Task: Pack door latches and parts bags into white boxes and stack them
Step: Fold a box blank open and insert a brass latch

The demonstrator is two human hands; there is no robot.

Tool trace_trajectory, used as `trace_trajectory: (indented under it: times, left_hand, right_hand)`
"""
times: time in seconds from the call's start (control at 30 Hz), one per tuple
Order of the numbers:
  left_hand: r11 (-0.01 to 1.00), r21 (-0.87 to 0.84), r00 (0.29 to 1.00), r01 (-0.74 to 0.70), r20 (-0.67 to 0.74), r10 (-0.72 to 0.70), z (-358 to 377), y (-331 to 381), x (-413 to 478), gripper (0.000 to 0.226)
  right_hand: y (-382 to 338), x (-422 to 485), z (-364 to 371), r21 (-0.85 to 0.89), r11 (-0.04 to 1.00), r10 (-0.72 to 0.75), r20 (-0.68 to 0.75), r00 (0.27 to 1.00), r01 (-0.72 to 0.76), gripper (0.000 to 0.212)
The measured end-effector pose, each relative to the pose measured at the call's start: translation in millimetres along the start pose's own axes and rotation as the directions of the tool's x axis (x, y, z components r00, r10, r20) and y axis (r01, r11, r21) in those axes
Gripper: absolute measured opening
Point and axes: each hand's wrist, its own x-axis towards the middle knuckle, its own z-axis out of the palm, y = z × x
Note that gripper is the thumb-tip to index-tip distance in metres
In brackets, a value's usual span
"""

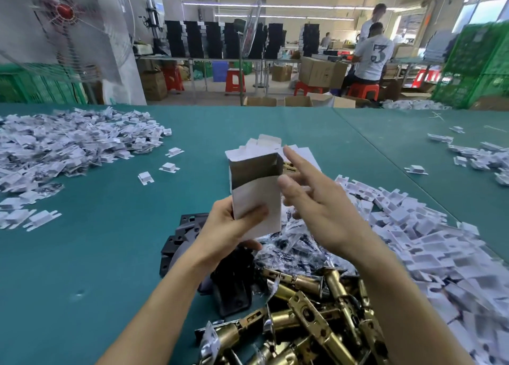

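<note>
My left hand (232,228) grips the lower end of an open white box (256,182), held upright above the green table (110,240) with its top flaps up. My right hand (311,196) is beside the box's right edge, fingers straight, its fingertips at the open mouth. A brass latch (289,167) shows just behind the box by those fingers. A heap of brass door latches (311,309) lies near me at the bottom. Clear parts bags (292,246) with dark pieces lie under my hands.
Flat white box blanks are heaped at right (413,240) and far left (68,144), with a few loose on the table. Black plates (181,240) lie left of my left wrist. People sit at benches behind, and a fan (66,14) stands at upper left.
</note>
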Motion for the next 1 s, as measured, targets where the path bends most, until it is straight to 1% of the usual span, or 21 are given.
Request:
trace_trajectory:
  times: [0.03, 0.07, 0.13, 0.17, 0.23, 0.3, 0.4, 0.43, 0.47, 0.53, 0.6, 0.63, 0.73, 0.77, 0.8, 0.83, 0.87, 0.9, 0.93, 0.97, 1.0]
  left_hand:
    - [0.999, -0.042, 1.0, 0.005, -0.02, -0.006, -0.1, 0.6, 0.1, 0.032]
    - [0.996, -0.084, 0.999, 0.0, -0.033, -0.003, -0.7, 1.5, 0.4, 0.03]
    - [0.985, -0.175, 0.999, -0.005, -0.033, -0.001, -2.5, 5.2, 1.0, 0.028]
    - [0.976, -0.216, 1.0, -0.002, -0.024, -0.003, -3.4, 7.5, 1.1, 0.03]
    - [0.959, -0.285, 1.0, -0.003, 0.005, 0.004, -4.4, 10.9, 1.7, 0.04]
    - [0.943, -0.331, 1.0, -0.012, 0.015, 0.018, -4.2, 14.2, 2.0, 0.053]
    - [0.937, -0.348, 0.999, -0.032, 0.016, 0.04, -3.3, 17.9, 2.5, 0.057]
    - [0.94, -0.338, 0.999, -0.034, 0.016, 0.042, -2.9, 18.9, 2.3, 0.057]
    - [0.948, -0.317, 0.999, -0.036, 0.013, 0.043, -2.3, 19.5, 1.7, 0.054]
    - [0.965, -0.26, 0.999, -0.036, 0.005, 0.039, -1.4, 18.0, 1.3, 0.041]
    - [0.98, -0.199, 0.999, -0.032, -0.008, 0.031, -0.4, 14.8, 1.9, 0.029]
    - [0.985, -0.171, 1.0, -0.029, -0.011, 0.027, -0.1, 12.9, 2.4, 0.027]
    - [0.992, -0.126, 1.0, -0.011, -0.001, 0.011, 0.6, 8.8, 3.0, 0.03]
    - [0.993, -0.122, 1.0, -0.008, 0.003, 0.008, 0.6, 7.7, 2.9, 0.03]
    - [0.993, -0.118, 1.0, -0.007, 0.006, 0.007, 0.5, 6.5, 3.1, 0.031]
    - [0.994, -0.111, 1.0, -0.005, 0.006, 0.006, 0.5, 5.5, 3.3, 0.032]
    - [0.995, -0.103, 1.0, -0.004, 0.003, 0.004, 0.6, 4.4, 3.4, 0.034]
    - [0.995, -0.096, 1.0, -0.003, 0.0, 0.003, 0.9, 3.5, 3.5, 0.036]
    - [0.996, -0.089, 1.0, -0.004, -0.001, 0.004, 1.3, 3.0, 3.4, 0.037]
    - [0.997, -0.081, 1.0, -0.007, -0.002, 0.007, 2.0, 3.1, 3.2, 0.039]
    - [0.997, -0.071, 1.0, -0.014, -0.003, 0.014, 2.9, 3.4, 2.9, 0.039]
  right_hand:
    - [6.0, -0.7, -4.8, -0.03, 0.999, 0.044, 0.005, 0.999, -0.044, 0.06]
    - [14.1, -0.7, -11.1, -0.098, 0.991, 0.092, 0.005, 0.996, -0.091, 0.052]
    - [34.4, 1.8, -27.8, -0.328, 0.924, 0.212, 0.011, 0.977, -0.196, 0.041]
    - [45.8, 3.4, -37.6, -0.438, 0.861, 0.283, -0.007, 0.959, -0.257, 0.038]
    - [66.5, 5.7, -58.2, -0.565, 0.731, 0.388, -0.119, 0.914, -0.384, 0.038]
    - [82.8, 5.9, -76.1, -0.655, 0.594, 0.421, -0.243, 0.874, -0.468, 0.042]
    - [101.7, 2.7, -90.9, -0.827, 0.298, 0.494, -0.294, 0.818, -0.477, 0.041]
    - [105.9, 0.8, -92.1, -0.856, 0.226, 0.52, -0.299, 0.8, -0.466, 0.039]
    - [110.4, -1.0, -92.6, -0.871, 0.182, 0.53, -0.305, 0.791, -0.457, 0.038]
    - [116.6, -3.2, -92.1, -0.88, 0.157, 0.488, -0.325, 0.81, -0.448, 0.034]
    - [118.8, -3.1, -91.0, -0.874, 0.183, 0.423, -0.343, 0.838, -0.45, 0.034]
    - [118.3, -2.8, -90.5, -0.868, 0.2, 0.402, -0.35, 0.846, -0.454, 0.034]
    - [112.6, -1.4, -89.4, -0.865, 0.203, 0.341, -0.376, 0.862, -0.458, 0.036]
    - [108.5, 0.0, -89.4, -0.861, 0.217, 0.297, -0.39, 0.872, -0.459, 0.036]
    - [102.6, 1.9, -89.4, -0.844, 0.28, 0.235, -0.402, 0.885, -0.458, 0.034]
    - [94.5, 4.3, -89.0, -0.799, 0.406, 0.17, -0.412, 0.895, -0.444, 0.03]
    - [83.1, 5.8, -87.6, -0.7, 0.591, 0.122, -0.413, 0.903, -0.4, 0.027]
    - [67.7, 6.5, -84.5, -0.531, 0.785, 0.099, -0.399, 0.911, -0.318, 0.025]
    - [48.3, 5.7, -80.0, -0.319, 0.924, 0.088, -0.364, 0.927, -0.212, 0.024]
    - [26.5, 3.4, -73.9, -0.114, 0.989, 0.052, -0.306, 0.951, -0.091, 0.022]
    - [6.3, -0.4, -67.2, 0.029, 0.999, -0.013, -0.242, 0.97, 0.021, 0.021]
